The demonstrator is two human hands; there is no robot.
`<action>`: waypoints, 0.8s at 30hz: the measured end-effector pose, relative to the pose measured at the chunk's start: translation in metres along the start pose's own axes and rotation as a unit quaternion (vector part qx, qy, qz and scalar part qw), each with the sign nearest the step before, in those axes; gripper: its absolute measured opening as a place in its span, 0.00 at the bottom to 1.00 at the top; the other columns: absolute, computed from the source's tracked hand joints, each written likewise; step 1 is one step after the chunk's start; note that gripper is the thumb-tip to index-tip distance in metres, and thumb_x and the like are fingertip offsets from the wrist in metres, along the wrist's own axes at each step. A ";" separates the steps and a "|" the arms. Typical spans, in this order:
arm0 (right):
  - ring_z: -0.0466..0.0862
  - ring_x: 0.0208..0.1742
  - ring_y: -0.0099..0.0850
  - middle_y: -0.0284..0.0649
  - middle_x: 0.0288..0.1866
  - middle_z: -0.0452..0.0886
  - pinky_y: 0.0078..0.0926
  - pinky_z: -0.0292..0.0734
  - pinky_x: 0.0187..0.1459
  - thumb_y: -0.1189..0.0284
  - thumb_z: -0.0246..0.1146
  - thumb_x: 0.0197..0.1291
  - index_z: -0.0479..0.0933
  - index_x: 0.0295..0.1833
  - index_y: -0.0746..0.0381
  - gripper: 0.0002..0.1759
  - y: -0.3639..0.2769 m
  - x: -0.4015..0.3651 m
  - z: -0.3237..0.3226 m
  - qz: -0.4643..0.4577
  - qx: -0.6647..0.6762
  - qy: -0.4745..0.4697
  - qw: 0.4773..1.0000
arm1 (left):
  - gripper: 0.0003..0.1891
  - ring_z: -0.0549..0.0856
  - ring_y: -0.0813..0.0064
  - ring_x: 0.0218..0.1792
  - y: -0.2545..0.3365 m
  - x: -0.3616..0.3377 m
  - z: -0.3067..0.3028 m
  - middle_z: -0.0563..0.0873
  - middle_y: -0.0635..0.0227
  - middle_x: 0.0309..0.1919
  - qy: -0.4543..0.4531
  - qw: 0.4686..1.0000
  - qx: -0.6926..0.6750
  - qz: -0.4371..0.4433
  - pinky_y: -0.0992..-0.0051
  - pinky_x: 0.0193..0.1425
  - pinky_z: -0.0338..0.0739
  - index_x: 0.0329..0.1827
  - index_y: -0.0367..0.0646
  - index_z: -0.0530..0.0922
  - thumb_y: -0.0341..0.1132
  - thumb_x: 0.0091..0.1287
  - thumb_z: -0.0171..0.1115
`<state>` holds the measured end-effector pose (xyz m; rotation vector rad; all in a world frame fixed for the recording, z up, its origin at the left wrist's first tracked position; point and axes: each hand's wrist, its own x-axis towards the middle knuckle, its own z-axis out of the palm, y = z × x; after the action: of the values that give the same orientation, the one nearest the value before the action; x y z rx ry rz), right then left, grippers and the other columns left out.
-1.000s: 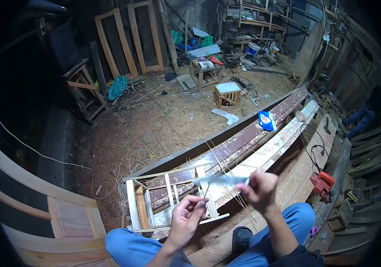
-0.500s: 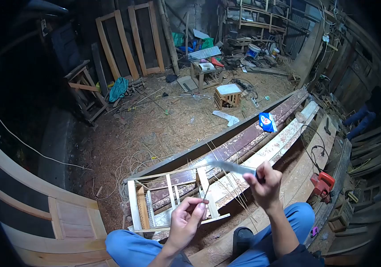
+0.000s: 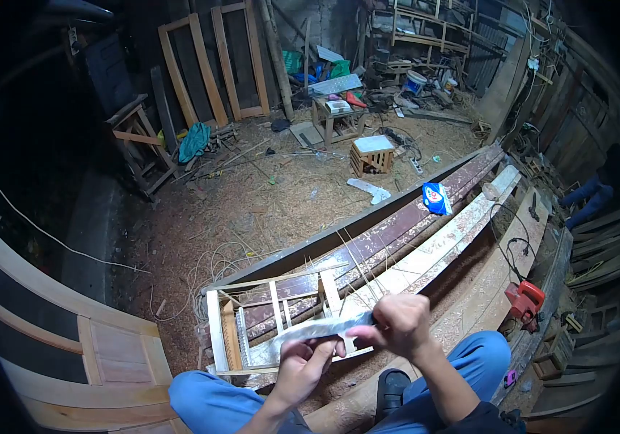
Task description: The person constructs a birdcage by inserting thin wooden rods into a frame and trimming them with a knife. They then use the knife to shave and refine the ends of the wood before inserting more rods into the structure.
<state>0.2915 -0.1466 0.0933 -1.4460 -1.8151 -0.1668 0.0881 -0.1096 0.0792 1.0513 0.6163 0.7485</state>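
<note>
My right hand [image 3: 400, 322] is closed round the handle of a knife [image 3: 324, 329]. The broad, pale blade points left, blurred by motion, and passes just above the fingertips of my left hand [image 3: 303, 372]. My left thumb and fingers are pinched on a thin stick, now mostly hidden by the blade and fingers. Below both hands lies a small wooden frame [image 3: 216, 329] with slats and a toothed wooden strip [image 3: 232, 336] inside. Several thin sticks [image 3: 357, 257] lean across the planks beside it.
Long planks [image 3: 426, 253] stretch away to the right, with a blue packet [image 3: 436, 198] on them. A red power tool [image 3: 524, 300] with a cord sits at right. Slatted box [image 3: 371, 156] stands on the shavings-strewn floor. Panelled door [image 3: 118, 354] lies at left. A person [image 3: 599, 181] is far right.
My right hand has moved down and left, bringing the knife from above the left hand to across its fingertips. My left hand stays almost in place.
</note>
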 end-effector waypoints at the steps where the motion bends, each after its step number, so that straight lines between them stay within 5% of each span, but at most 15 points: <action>1: 0.75 0.14 0.33 0.36 0.13 0.69 0.32 0.67 0.18 0.50 0.75 0.53 0.69 0.22 0.57 0.27 0.008 -0.001 -0.001 0.038 -0.017 0.027 0.999 | 0.09 0.69 0.90 0.22 0.002 0.001 0.000 0.83 0.67 0.30 0.004 1.000 0.006 -0.002 0.85 0.25 0.60 0.54 0.36 0.76 0.31 0.76 0.57; 4: 0.72 0.13 0.36 0.38 0.13 0.67 0.33 0.64 0.18 0.53 0.73 0.58 0.67 0.23 0.59 0.27 0.035 -0.001 -0.009 0.232 -0.074 0.105 0.964 | 0.10 0.68 0.90 0.21 0.006 0.000 0.000 0.83 0.66 0.30 -0.014 1.000 0.006 -0.010 0.86 0.24 0.59 0.53 0.36 0.77 0.32 0.76 0.56; 8: 0.68 0.12 0.34 0.37 0.13 0.63 0.31 0.62 0.17 0.51 0.72 0.60 0.65 0.23 0.60 0.30 0.036 -0.005 -0.013 0.202 -0.004 0.161 0.966 | 0.10 0.69 0.89 0.21 0.000 0.005 0.001 0.84 0.65 0.30 0.023 1.000 -0.006 0.018 0.84 0.22 0.61 0.53 0.35 0.78 0.31 0.77 0.54; 12: 0.74 0.14 0.32 0.36 0.13 0.69 0.31 0.67 0.18 0.52 0.76 0.53 0.69 0.22 0.58 0.28 0.003 -0.005 -0.003 0.049 -0.009 0.024 0.998 | 0.09 0.70 0.87 0.20 0.007 0.005 -0.002 0.83 0.65 0.29 0.039 0.996 -0.070 -0.049 0.82 0.23 0.62 0.53 0.34 0.78 0.28 0.75 0.54; 15: 0.76 0.15 0.32 0.34 0.14 0.71 0.31 0.67 0.18 0.51 0.75 0.55 0.69 0.22 0.57 0.27 -0.013 -0.002 0.006 0.019 0.021 -0.028 0.999 | 0.03 0.71 0.87 0.22 -0.019 0.000 -0.018 0.83 0.70 0.32 -0.015 0.996 0.056 -0.072 0.82 0.25 0.63 0.43 0.37 0.79 0.26 0.73 0.57; 21: 0.76 0.15 0.31 0.34 0.14 0.71 0.30 0.68 0.18 0.48 0.76 0.49 0.69 0.21 0.56 0.29 0.000 0.002 0.000 0.015 -0.006 -0.009 1.000 | 0.05 0.73 0.89 0.26 0.002 0.000 -0.002 0.81 0.72 0.30 0.003 0.999 -0.001 -0.033 0.84 0.27 0.64 0.48 0.39 0.77 0.29 0.77 0.55; 24: 0.75 0.14 0.32 0.34 0.14 0.70 0.31 0.67 0.18 0.51 0.77 0.50 0.69 0.22 0.57 0.28 0.012 0.000 -0.005 0.100 -0.035 0.038 0.994 | 0.06 0.73 0.89 0.26 0.002 0.003 0.001 0.81 0.71 0.30 -0.004 0.999 -0.033 -0.027 0.85 0.28 0.65 0.52 0.40 0.75 0.32 0.78 0.55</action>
<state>0.3045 -0.1453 0.0929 -1.6372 -1.6064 -0.1830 0.0898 -0.1073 0.0808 0.9729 0.6080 0.7122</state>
